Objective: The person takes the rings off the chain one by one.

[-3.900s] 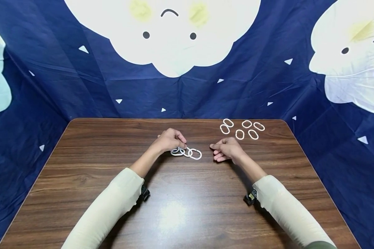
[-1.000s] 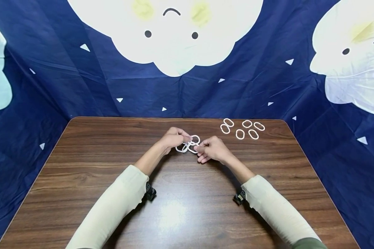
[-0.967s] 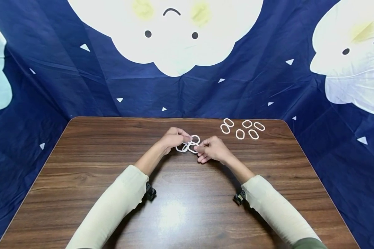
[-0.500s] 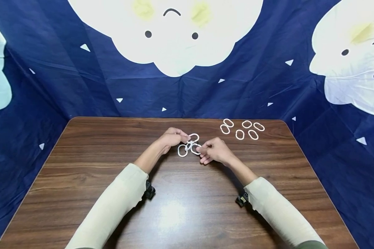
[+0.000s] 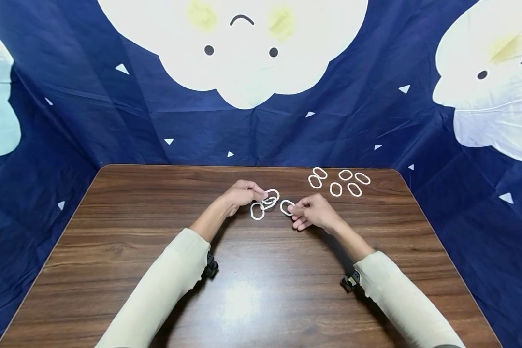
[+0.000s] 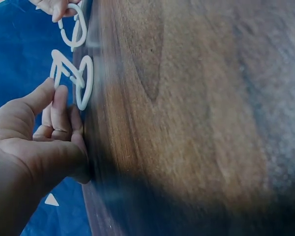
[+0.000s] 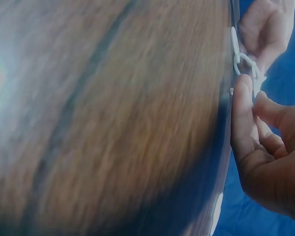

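Near the far middle of the table, my left hand [image 5: 243,193] pinches the upper link of a short chain of white plastic C-shaped links [image 5: 268,208] between thumb and fingers. Its lowest link [image 5: 252,211] hangs to the lower left, against or just above the tabletop. To the right, my right hand [image 5: 316,211] pinches a single white link [image 5: 282,208] by its right side, apart from the chain. In the left wrist view a gap shows in this link's [image 6: 84,30] outline. The right wrist view partly hides it behind the fingers.
Several loose white links [image 5: 331,189] lie at the table's [image 5: 261,290] far right, beyond my right hand; two of them touch or overlap. A blue cloth [image 5: 226,125] with cloud shapes stands behind the table and along both sides.
My right hand, empty at first, came to the chain, took hold of a link and has drawn it off to the right. The left hand has lifted the rest of the chain.
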`<state>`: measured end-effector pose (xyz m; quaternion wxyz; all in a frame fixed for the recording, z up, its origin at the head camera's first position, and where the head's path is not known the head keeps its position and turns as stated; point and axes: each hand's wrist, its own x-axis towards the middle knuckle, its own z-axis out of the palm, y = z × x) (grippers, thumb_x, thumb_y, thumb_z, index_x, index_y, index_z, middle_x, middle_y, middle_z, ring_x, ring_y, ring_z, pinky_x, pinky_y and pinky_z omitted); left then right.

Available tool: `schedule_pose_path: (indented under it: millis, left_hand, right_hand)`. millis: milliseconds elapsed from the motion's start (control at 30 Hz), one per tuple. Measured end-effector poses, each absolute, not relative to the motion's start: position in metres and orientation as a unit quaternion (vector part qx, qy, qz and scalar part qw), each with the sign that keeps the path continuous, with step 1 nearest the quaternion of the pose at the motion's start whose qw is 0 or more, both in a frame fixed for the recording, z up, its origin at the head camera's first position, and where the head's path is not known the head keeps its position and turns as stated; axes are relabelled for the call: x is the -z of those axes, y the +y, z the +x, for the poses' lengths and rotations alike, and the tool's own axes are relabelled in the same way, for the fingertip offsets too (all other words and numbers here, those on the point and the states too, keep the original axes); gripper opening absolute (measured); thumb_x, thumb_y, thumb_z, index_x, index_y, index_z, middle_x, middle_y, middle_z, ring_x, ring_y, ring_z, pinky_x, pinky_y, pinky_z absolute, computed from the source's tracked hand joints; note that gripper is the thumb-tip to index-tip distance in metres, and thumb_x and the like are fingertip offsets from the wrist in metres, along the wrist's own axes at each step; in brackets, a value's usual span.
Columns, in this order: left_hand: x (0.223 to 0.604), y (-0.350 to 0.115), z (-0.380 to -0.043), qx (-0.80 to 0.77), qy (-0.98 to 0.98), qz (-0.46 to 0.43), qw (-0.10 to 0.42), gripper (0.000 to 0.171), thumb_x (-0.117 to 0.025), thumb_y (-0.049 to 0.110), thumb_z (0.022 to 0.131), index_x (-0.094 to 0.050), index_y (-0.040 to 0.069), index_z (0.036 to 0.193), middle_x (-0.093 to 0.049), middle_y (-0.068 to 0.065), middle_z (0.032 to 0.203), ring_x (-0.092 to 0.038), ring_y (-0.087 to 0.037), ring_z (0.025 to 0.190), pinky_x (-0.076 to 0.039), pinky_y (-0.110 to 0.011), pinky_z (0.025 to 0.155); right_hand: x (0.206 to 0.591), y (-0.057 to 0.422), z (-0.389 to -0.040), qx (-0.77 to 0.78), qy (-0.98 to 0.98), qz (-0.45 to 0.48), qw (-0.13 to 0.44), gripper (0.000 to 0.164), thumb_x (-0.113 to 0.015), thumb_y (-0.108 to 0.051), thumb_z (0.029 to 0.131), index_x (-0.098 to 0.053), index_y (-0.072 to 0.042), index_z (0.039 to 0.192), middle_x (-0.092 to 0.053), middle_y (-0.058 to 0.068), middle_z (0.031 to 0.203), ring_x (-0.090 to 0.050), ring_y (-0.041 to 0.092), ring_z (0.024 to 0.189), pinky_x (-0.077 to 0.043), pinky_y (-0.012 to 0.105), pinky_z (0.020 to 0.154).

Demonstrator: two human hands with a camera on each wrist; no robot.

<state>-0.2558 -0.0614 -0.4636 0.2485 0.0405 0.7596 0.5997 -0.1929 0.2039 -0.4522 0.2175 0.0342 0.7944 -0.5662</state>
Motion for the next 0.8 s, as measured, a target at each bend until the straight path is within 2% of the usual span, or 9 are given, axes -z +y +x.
schedule_pose_path:
  millis: [133, 267, 433, 800]
  left_hand:
    - [0.462, -0.062, -0.256, -0.594, 0.766, 0.04, 0.244, 0.01, -0.084, 0.011, 0.099, -0.082, 0.005, 0.107, -0.075, 0.008, 0.095, -0.062, -0.015, 0.109, -0.043, -0.036, 0.113]
    - [0.46, -0.061, -0.255, -0.589, 0.771, 0.036, 0.239, 0.008, -0.086, 0.015, 0.099, -0.081, 0.009, 0.098, -0.072, 0.009, 0.09, -0.06, -0.015, 0.106, -0.043, -0.032, 0.104]
    - [0.458, -0.06, -0.253, -0.583, 0.779, 0.028, 0.228, 0.015, -0.088, 0.017, 0.098, -0.077, 0.013, 0.088, -0.068, 0.009, 0.086, -0.058, -0.015, 0.1, -0.044, -0.029, 0.093]
    - [0.459, -0.056, -0.252, -0.548, 0.812, 0.008, 0.2, 0.03, -0.093, 0.026, 0.095, -0.074, 0.017, 0.073, -0.064, 0.008, 0.067, -0.057, -0.013, 0.085, -0.043, -0.027, 0.081]
  right_hand:
    - [0.452, 0.215, -0.194, 0.565, 0.795, 0.041, 0.218, 0.028, -0.074, -0.016, 0.111, -0.074, 0.012, 0.11, -0.077, 0.008, 0.082, -0.079, 0.012, 0.065, -0.069, 0.031, 0.067]
    - [0.452, 0.229, -0.197, 0.569, 0.791, 0.057, 0.216, 0.029, -0.072, -0.015, 0.111, -0.073, 0.014, 0.112, -0.076, 0.005, 0.079, -0.078, 0.011, 0.064, -0.068, 0.028, 0.065]
    - [0.453, 0.248, -0.205, 0.579, 0.78, 0.093, 0.218, 0.027, -0.072, -0.015, 0.112, -0.072, 0.012, 0.115, -0.075, 0.002, 0.077, -0.078, 0.009, 0.065, -0.067, 0.027, 0.066]
    - [0.453, 0.286, -0.219, 0.577, 0.765, 0.138, 0.251, 0.028, -0.07, -0.021, 0.113, -0.071, 0.006, 0.115, -0.076, -0.001, 0.077, -0.077, 0.008, 0.067, -0.067, 0.025, 0.068]
